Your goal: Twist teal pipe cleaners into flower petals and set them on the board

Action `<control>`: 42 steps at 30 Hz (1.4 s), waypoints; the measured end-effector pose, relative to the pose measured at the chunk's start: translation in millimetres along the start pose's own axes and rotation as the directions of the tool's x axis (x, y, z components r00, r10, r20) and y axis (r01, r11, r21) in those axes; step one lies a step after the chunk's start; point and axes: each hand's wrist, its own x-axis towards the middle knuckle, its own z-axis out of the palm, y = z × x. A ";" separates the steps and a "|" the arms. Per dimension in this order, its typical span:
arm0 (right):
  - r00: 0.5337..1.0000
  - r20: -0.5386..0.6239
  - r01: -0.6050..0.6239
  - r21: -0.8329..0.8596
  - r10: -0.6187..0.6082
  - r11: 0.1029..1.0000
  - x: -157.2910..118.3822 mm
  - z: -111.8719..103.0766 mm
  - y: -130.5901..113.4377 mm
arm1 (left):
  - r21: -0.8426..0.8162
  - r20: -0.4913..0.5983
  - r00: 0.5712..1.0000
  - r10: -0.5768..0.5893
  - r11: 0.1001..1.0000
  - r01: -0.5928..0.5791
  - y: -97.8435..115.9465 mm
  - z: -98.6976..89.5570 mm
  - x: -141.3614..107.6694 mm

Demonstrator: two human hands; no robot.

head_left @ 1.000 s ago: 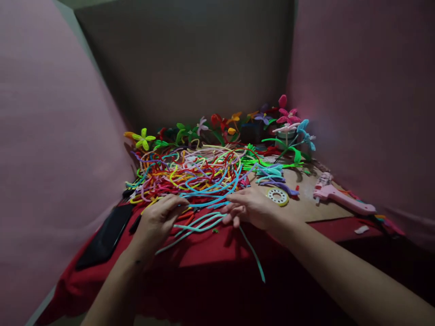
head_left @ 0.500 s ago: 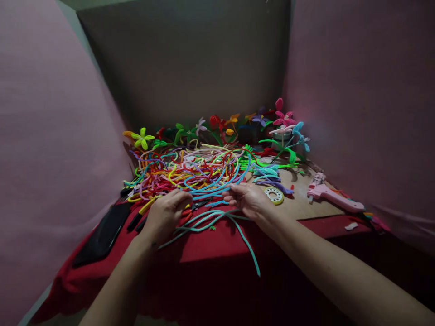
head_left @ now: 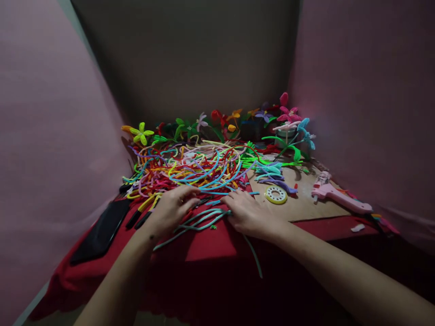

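My left hand [head_left: 175, 207] is palm down at the front of the pile, with thumb and fingers apart and nothing visible between them. Several pale teal pipe cleaners [head_left: 205, 221] lie crossed on the red cloth between my hands. Over their right end is my right hand [head_left: 249, 213], palm down with bent fingers apart from the thumb; the thumb meets the teal stems. One teal stem hangs past the cloth's front edge beneath that hand. Blue pipe cleaners [head_left: 207, 183] curve over the front of the multicoloured pipe cleaner pile [head_left: 183, 163]. Dark scissors [head_left: 203, 200] are partly hidden beside my left fingers.
Black-handled pliers [head_left: 142, 217] and a black phone [head_left: 101, 233] lie left. On the right, a board [head_left: 302, 206] carries a yellow tape roll [head_left: 276, 194] and a pink glue gun [head_left: 340, 195]. Pipe cleaner flowers [head_left: 141, 133] stand along the back.
My hands have let go of the blue pipe cleaners, which now rest on the pile. My right hand has turned palm down and lowered over the teal stems; my left fingers have spread.
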 end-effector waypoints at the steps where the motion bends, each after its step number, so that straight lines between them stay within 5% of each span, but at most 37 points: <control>1: 1.000 0.018 -0.003 -0.042 0.004 0.999 0.0 2.1 -0.5 | -0.015 0.093 0.995 0.029 1.000 -0.028 2.7 4.1 -6.1; 5: 0.997 0.076 0.005 -0.128 0.004 0.992 9.0 6.4 -1.7 | 0.073 0.195 0.972 0.135 0.986 -0.152 1.7 22.2 -20.7; 12: 0.998 0.063 0.019 -0.208 -0.006 0.978 26.3 7.0 -1.3 | 0.229 0.073 0.987 0.145 0.960 -0.158 -10.8 38.8 -17.2; 19: 0.978 0.154 0.164 -0.176 -0.138 0.971 22.9 -3.9 -5.7 | 0.270 0.109 0.975 0.193 0.938 -0.216 -9.1 15.7 -9.1; 23: 0.976 0.165 0.155 -0.088 -0.139 0.984 35.3 -28.4 -9.5 | 0.266 0.034 0.966 0.257 0.929 -0.257 -5.2 -11.1 34.0; 28: 0.988 0.119 -0.074 -0.198 0.099 0.977 69.8 -50.6 12.9 | 0.375 -0.068 0.954 0.292 0.894 -0.247 -5.3 -11.1 123.7; 31: 0.970 0.093 -0.200 -0.230 0.226 0.953 82.7 -63.8 40.6 | 0.478 -0.116 0.973 0.202 0.869 -0.124 -17.2 3.3 170.3; 35: 0.950 -0.017 -0.311 -0.190 0.313 0.931 85.4 -73.6 73.4 | 0.470 -0.019 1.000 -0.017 0.882 0.024 -41.8 17.2 203.5; 38: 0.968 0.021 -0.245 -0.121 0.249 0.962 84.9 -63.4 82.2 | 0.436 0.053 0.998 -0.041 0.900 0.014 -57.5 22.7 208.6; 42: 0.998 0.057 0.026 -0.008 -0.026 1.000 85.1 -34.4 75.5 | 0.386 0.097 0.995 -0.021 0.922 -0.018 -68.6 31.0 202.9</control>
